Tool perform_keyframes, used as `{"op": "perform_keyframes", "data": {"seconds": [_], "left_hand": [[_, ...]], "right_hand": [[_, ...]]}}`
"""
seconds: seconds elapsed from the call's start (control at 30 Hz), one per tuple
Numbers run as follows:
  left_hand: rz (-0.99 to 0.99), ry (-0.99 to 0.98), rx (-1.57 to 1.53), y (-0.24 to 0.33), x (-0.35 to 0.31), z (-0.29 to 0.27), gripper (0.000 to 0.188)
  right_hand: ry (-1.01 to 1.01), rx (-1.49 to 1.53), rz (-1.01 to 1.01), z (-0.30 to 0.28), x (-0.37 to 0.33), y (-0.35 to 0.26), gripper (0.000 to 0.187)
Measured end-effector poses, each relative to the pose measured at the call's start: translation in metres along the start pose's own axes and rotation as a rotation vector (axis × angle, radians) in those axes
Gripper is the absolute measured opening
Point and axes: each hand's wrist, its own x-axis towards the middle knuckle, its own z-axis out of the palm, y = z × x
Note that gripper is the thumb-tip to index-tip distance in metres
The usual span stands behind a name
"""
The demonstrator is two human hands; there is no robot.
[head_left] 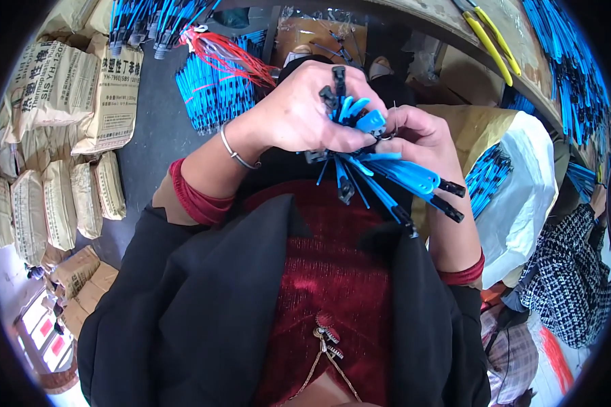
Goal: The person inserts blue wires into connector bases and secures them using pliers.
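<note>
Head view: the person's left hand [309, 112] was curled around a loose bundle of flat bright-blue plastic strips with black end pieces [414, 178], near the upper middle of the frame. The bundle stuck out both above and below that fist, its longer ends fanning toward the right of centre. The right hand [422, 141] was just beside it, thumb and forefinger bent close together at the bundle's edge; I could not tell what, if anything, the fingertips pinched. A thin silver-coloured bracelet [234, 157] circled the left wrist.

Left of the raised hands, a thick stack of blue strips with black ends [207, 102] lay on a dark grey surface [157, 95], with a bunch of thin red strands [241, 62] beside its top. Big brown printed paper sacks [112, 102] filled the upper left.

At the right, a white sack with a yellowish side [538, 159] stood open, more blue strips [489, 178] inside. Yellow-handled pliers [483, 39] rested on a worn wooden bench [431, 19] at the upper right, near a heap of blue strips [563, 61]. At the right edge appeared a co-worker's black-and-white checked sleeve [569, 268].
</note>
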Motion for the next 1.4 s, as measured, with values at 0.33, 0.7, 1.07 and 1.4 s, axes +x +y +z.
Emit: {"op": "perform_keyframes", "data": {"seconds": [0.33,0.7,1.07,1.4], "left_hand": [[0.082,-0.155,0.025,-0.005,0.004,-0.007,0.022],[-0.070,-0.020,-0.007,0.007,-0.005,0.000,0.033],[0.009,-0.152,0.077,0.000,0.006,-0.004,0.044],[0.027,-0.214,0.037,-0.001,0.017,-0.010,0.029]], "right_hand": [[0.043,-0.141,-0.088,0.003,-0.001,0.004,0.017],[0.083,-0.246,0.021,-0.004,0.004,0.000,0.025],[-0.029,-0.130,0.132,-0.013,0.016,-0.002,0.032],[-0.200,-0.180,0.124,-0.021,0.029,-0.003,0.036]]}}
